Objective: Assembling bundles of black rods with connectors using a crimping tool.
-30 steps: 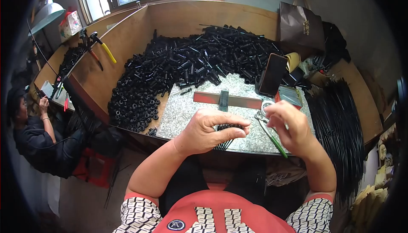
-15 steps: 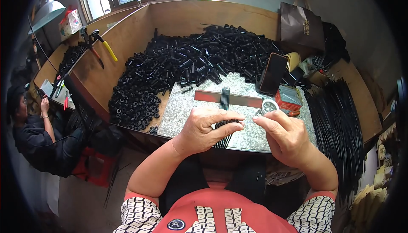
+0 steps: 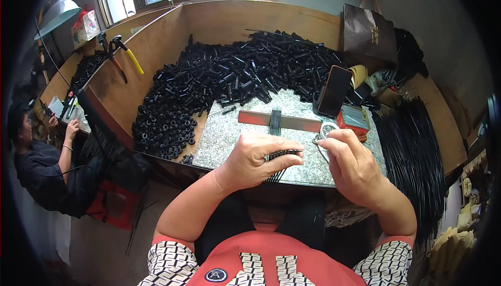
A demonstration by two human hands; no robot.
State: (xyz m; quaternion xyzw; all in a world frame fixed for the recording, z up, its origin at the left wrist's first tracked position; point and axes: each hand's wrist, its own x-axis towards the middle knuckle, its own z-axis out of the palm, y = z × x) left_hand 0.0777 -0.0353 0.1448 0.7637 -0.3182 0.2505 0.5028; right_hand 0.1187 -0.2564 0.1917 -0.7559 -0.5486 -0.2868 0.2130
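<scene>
My left hand (image 3: 254,156) is closed, pinching a row of small black pieces (image 3: 282,153) between thumb and fingers; their exact kind is too small to tell. Opposite it, my right hand (image 3: 350,162) pinches the end of a thin pale strand (image 3: 313,151), which runs across the gap toward the left fingertips. Beneath the left hand, a bundle of thin black rods (image 3: 275,120) lies across a flat metal bar (image 3: 305,123) on the speckled work board (image 3: 222,140). A round, pale-rimmed thing (image 3: 327,128) sits just beyond my right fingers.
Black tubular parts (image 3: 240,69) form a big heap behind the board, with ring-shaped ones (image 3: 162,129) at left. A phone (image 3: 334,91) stands beside a red box (image 3: 353,121). Long black rods (image 3: 412,150) lie at right. A co-worker (image 3: 44,155) sits far left, beyond pliers (image 3: 128,56).
My right hand has moved slightly up, and the thin strand now shows stretched between my hands. My left hand has barely shifted. At far left, the co-worker's hands have moved.
</scene>
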